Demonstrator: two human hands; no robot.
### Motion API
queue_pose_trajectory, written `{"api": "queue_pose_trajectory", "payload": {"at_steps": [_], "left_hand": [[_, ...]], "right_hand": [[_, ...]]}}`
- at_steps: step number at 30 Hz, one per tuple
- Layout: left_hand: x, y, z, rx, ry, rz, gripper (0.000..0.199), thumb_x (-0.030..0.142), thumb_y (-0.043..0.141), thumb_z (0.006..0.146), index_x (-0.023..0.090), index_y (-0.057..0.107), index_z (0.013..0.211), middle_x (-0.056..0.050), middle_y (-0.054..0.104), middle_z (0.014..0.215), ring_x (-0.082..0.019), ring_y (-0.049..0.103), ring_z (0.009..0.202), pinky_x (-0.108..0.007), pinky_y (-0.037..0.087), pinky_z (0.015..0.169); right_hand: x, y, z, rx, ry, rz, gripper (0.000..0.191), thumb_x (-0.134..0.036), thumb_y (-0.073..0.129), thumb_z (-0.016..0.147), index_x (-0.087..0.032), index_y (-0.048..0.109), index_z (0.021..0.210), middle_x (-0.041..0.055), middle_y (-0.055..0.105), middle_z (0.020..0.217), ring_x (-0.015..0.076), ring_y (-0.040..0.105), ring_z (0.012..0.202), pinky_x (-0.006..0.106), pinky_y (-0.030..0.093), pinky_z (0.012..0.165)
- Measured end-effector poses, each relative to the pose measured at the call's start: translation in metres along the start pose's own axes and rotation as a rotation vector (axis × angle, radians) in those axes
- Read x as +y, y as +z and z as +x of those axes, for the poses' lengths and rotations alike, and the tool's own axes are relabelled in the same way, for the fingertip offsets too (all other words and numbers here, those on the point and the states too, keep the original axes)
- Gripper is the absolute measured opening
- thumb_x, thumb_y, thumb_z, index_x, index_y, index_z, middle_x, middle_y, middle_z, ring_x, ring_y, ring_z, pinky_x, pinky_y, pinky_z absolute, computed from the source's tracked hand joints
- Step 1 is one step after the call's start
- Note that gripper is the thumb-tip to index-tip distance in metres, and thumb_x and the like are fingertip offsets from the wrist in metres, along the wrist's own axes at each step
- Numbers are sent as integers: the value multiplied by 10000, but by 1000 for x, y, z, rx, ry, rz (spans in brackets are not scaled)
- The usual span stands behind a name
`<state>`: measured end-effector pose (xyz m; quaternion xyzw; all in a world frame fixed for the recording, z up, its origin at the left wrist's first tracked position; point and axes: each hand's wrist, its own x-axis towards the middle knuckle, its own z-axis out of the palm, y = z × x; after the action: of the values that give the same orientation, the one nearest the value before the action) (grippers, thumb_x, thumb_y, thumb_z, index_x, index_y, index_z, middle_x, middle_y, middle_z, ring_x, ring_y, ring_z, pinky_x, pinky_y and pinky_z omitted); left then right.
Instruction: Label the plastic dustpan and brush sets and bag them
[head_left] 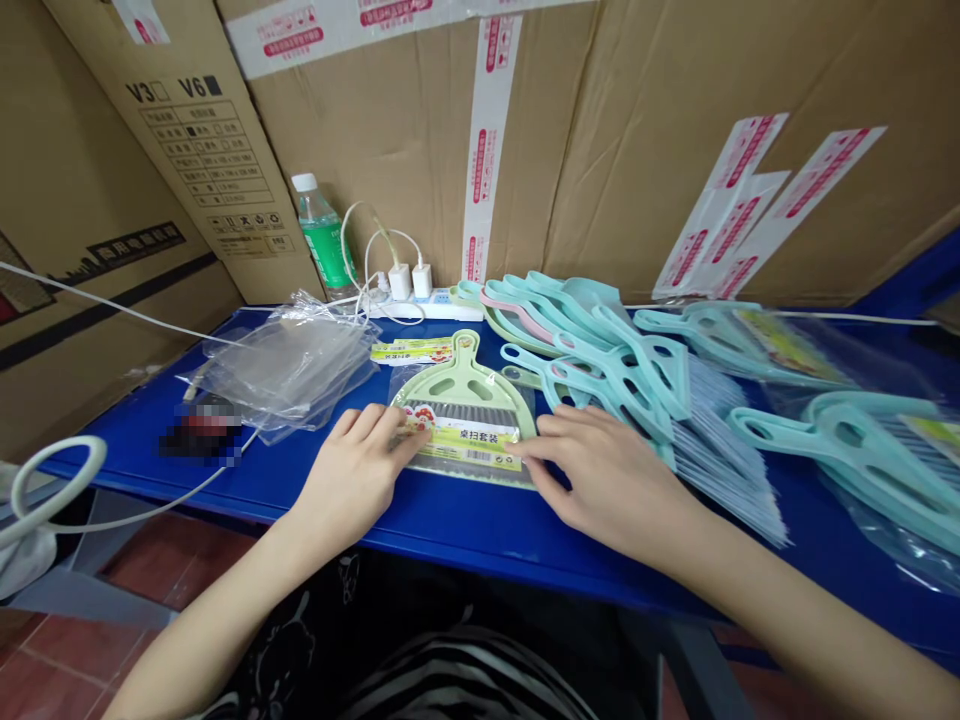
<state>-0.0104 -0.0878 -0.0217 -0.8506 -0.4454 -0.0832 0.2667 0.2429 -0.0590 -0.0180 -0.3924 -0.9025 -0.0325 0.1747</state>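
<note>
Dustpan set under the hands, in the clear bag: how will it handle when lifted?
Pale green plastic dustpan looks stiff and probably light, so likely lifts as one piece. Its glossy clear bag may be slippery, so it could slide from a loose hold.

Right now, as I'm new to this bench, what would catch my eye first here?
Pale turquoise dustpans and brushes heap across the right of the blue table. At centre, the left hand and right hand rest on a pale green dustpan set in a clear bag with a yellow label.
</note>
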Motion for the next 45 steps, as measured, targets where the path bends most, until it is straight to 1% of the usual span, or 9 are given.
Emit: {"api": "queue_pose_trajectory", "payload": {"at_steps": [5, 12, 16, 19, 22, 26, 28, 36, 45], "left_hand": [[-8, -1, -4, 34, -53, -4, 465, 32, 393, 853, 261, 728, 1081, -99, 631, 928, -241, 524, 832, -354, 458, 684], [-19, 1, -11, 110, -89, -7, 469, 42, 388, 847, 274, 765, 1000, -101, 605, 903, -244, 513, 801, -353, 462, 653], [-20, 2, -14, 82, -166, -94, 402, 127, 397, 855, 256, 764, 958, -82, 615, 868, -232, 539, 772, -356, 468, 653], [-18, 3, -13, 68, -226, -171, 340, 231, 408, 905, 227, 746, 939, -61, 630, 821, -213, 560, 745, -342, 471, 659], [-16, 4, -12, 70, -260, -219, 297, 284, 426, 941, 207, 710, 905, -44, 654, 800, -198, 575, 740, -324, 472, 669], [-17, 6, -12, 25, -271, -334, 239, 233, 415, 939, 207, 644, 875, -26, 682, 841, -186, 596, 769, -310, 483, 705], [-18, 7, -13, 10, -285, -390, 214, 226, 414, 932, 210, 616, 864, -23, 682, 864, -182, 613, 796, -306, 491, 724], [-19, 6, -15, 45, -277, -530, 169, 188, 420, 907, 212, 568, 829, -13, 674, 839, -166, 631, 791, -287, 493, 719], [-25, 0, -14, -18, -324, -611, 166, 222, 414, 881, 216, 568, 820, -14, 652, 808, -165, 605, 750, -287, 488, 693]], "right_hand": [[1, -7, 1, -44, 31, -13, 236, -148, 547, 838, -234, 759, 778, 20, 723, 689, 210, 629, 703, 348, 408, 668], [0, -10, 3, -98, 98, -35, 233, -190, 563, 864, -240, 762, 753, 25, 765, 750, 222, 676, 699, 355, 453, 685], [1, -9, 3, -76, 133, -38, 220, -207, 569, 857, -249, 765, 765, 23, 770, 774, 215, 678, 681, 328, 448, 634], [2, -8, 3, -64, 151, -19, 199, -220, 576, 849, -249, 751, 760, 24, 768, 791, 216, 683, 699, 314, 433, 604], [2, -9, 4, -80, 174, 3, 178, -214, 578, 839, -246, 715, 730, 6, 726, 689, 195, 657, 639, 288, 381, 546], [-1, -10, 5, -114, 195, 10, 133, -206, 559, 821, -233, 613, 703, -40, 565, 507, 148, 538, 477, 259, 278, 472], [-1, -10, 4, -132, 198, 43, 110, -191, 537, 817, -229, 556, 716, -52, 539, 504, 137, 511, 455, 251, 272, 468], [0, -8, 5, -208, 245, 129, 97, -163, 508, 838, -237, 447, 821, -48, 586, 583, 165, 576, 530, 258, 306, 505], [1, -5, 4, -153, 248, 268, 63, -193, 400, 900, -244, 391, 864, -65, 498, 532, 165, 499, 455, 273, 300, 489]]}}
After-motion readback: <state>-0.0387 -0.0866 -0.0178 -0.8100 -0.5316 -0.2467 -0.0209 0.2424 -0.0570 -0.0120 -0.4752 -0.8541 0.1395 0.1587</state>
